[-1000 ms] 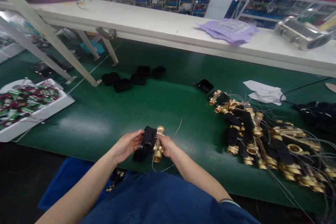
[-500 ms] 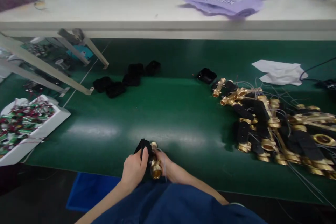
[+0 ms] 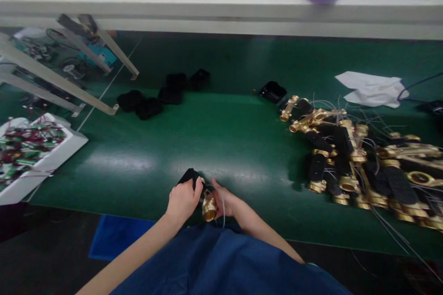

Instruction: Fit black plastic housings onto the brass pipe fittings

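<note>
At the near edge of the green table, my left hand (image 3: pixel 185 199) is closed around the black housing (image 3: pixel 188 175) of a brass pipe fitting. My right hand (image 3: pixel 224 200) is closed on the brass body (image 3: pixel 209 211) from the right. A thin grey wire (image 3: pixel 223 203) loops over the right fingers and hangs down. The fitting's round mouth faces me; the hands hide much of the rest. To the right lies a pile of similar brass fittings (image 3: pixel 358 154) with black housings and grey wires.
Several black covers (image 3: pixel 148 108) lie at the back left, and another black cover (image 3: pixel 273 91) near the pile. A white foam box (image 3: pixel 69 147) of wired green parts sits left. A raised shelf (image 3: pixel 194 11) spans the back. A white cloth (image 3: pixel 374 88) lies back right; a blue bin (image 3: pixel 119 237) is below.
The view has tilted, so the shelf and table sit higher in the picture. My left hand has shifted its grip farther over the black housing. The fitting stays between both hands.
</note>
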{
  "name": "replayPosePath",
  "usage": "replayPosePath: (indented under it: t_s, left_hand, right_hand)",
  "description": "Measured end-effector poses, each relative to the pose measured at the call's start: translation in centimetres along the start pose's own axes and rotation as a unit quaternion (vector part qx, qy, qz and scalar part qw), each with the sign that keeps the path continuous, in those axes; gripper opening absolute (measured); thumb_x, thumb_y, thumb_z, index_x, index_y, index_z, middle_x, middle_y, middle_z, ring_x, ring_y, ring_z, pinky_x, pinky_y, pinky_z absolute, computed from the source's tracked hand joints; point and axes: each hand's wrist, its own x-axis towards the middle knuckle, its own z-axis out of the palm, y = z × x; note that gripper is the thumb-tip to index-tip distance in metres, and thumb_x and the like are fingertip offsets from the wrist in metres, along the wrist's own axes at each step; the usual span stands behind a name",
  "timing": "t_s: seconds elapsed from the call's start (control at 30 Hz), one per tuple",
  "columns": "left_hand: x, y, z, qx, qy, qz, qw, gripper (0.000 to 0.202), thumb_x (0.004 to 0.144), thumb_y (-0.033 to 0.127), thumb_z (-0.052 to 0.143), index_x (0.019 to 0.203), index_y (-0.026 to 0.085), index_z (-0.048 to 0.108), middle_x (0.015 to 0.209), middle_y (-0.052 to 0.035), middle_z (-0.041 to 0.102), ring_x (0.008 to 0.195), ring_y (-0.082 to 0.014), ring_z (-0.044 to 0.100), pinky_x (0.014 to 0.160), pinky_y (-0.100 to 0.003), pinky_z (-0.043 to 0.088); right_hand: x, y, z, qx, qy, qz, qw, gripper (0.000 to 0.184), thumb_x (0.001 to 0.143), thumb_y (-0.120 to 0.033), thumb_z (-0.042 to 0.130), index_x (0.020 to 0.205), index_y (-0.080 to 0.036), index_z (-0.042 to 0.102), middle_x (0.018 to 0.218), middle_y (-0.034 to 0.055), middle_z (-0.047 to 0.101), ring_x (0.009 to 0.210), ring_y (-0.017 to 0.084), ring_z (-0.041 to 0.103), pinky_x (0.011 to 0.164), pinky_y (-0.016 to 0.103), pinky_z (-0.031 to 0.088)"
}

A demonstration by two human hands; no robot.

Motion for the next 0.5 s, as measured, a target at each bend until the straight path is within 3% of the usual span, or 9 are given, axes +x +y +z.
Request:
replayPosePath:
  t_s: [0.07, 0.13, 0.17, 0.23, 0.33, 0.43, 0.5]
  left_hand:
    - [-0.6, -0.6, 0.1, -0.011, 0.004, -0.008, 1.000, 0.046, 0.090, 0.042, 0.026, 0.084, 0.014, 0.063, 0.073, -0.0149, 0.066, 0.067, -0.0256, 0.062, 0.059, -0.028, 0.036]
    - [-1.1, -1.5, 0.3, -0.023, 0.003, -0.016, 1.000, 0.048, 0.091, 0.042, 0.024, 0.085, 0.014, 0.063, 0.075, -0.0148, 0.066, 0.070, -0.0254, 0.063, 0.061, -0.028, 0.038]
    - [-1.2, -2.0, 0.4, -0.030, 0.003, -0.021, 0.999, 0.050, 0.091, 0.043, 0.022, 0.086, 0.014, 0.063, 0.076, -0.0149, 0.066, 0.072, -0.0255, 0.063, 0.062, -0.028, 0.039]
    - [-1.5, -3.0, 0.7, -0.057, 0.011, -0.032, 0.998, 0.051, 0.091, 0.044, 0.022, 0.085, 0.014, 0.063, 0.077, -0.0159, 0.066, 0.074, -0.0269, 0.063, 0.065, -0.030, 0.040]
    - [-2.5, -4.2, 1.0, -0.137, 0.025, -0.067, 0.988, 0.050, 0.090, 0.046, 0.024, 0.089, 0.013, 0.062, 0.079, -0.0177, 0.066, 0.078, -0.0299, 0.063, 0.070, -0.034, 0.043]
    - [-4.3, -5.3, 0.9, -0.226, 0.134, -0.065, 0.963, 0.048, 0.088, 0.043, 0.036, 0.116, 0.007, 0.051, 0.110, -0.0236, 0.059, 0.106, -0.0329, 0.055, 0.087, -0.042, 0.043]
    - [-5.6, -6.4, 0.5, -0.239, 0.224, 0.039, 0.944, 0.059, 0.084, 0.036, 0.046, 0.132, 0.004, 0.033, 0.135, -0.0248, 0.039, 0.129, -0.0322, 0.033, 0.101, -0.046, 0.033]
  right_hand:
    - [-3.2, -0.8, -0.5, -0.043, -0.048, 0.075, 0.995, 0.075, 0.073, -0.079, 0.024, 0.087, -0.012, 0.055, 0.060, 0.0073, 0.060, 0.049, 0.020, 0.060, 0.041, 0.029, 0.045]
    - [-6.0, -1.0, 0.0, -0.088, -0.067, 0.075, 0.991, 0.065, 0.071, -0.071, 0.045, 0.103, -0.015, 0.052, 0.065, 0.0048, 0.063, 0.048, 0.016, 0.060, 0.040, 0.023, 0.044]
    - [-7.1, -0.9, 0.5, -0.120, -0.056, 0.061, 0.989, 0.058, 0.070, -0.060, 0.058, 0.109, -0.018, 0.049, 0.064, 0.0018, 0.063, 0.044, 0.014, 0.058, 0.038, 0.020, 0.041]
    - [-8.4, -0.8, 2.1, -0.204, 0.000, 0.039, 0.978, 0.045, 0.068, -0.034, 0.067, 0.107, -0.019, 0.050, 0.057, -0.0034, 0.060, 0.035, 0.009, 0.050, 0.033, 0.015, 0.032]
    - [-8.7, -1.6, 4.9, -0.341, 0.110, -0.007, 0.934, 0.007, 0.074, -0.022, 0.053, 0.078, -0.016, 0.055, 0.046, -0.0065, 0.050, 0.027, 0.006, 0.040, 0.028, 0.017, 0.021]
    - [-7.3, -3.7, 8.4, -0.431, 0.121, -0.132, 0.885, 0.019, 0.081, -0.026, 0.045, 0.066, -0.017, 0.052, 0.043, -0.0079, 0.040, 0.028, 0.005, 0.032, 0.031, 0.019, 0.019]
    - [-5.8, -4.6, 11.5, -0.480, 0.060, -0.192, 0.854, 0.025, 0.083, -0.031, 0.045, 0.063, -0.019, 0.051, 0.043, -0.0073, 0.039, 0.031, 0.005, 0.030, 0.034, 0.020, 0.020]
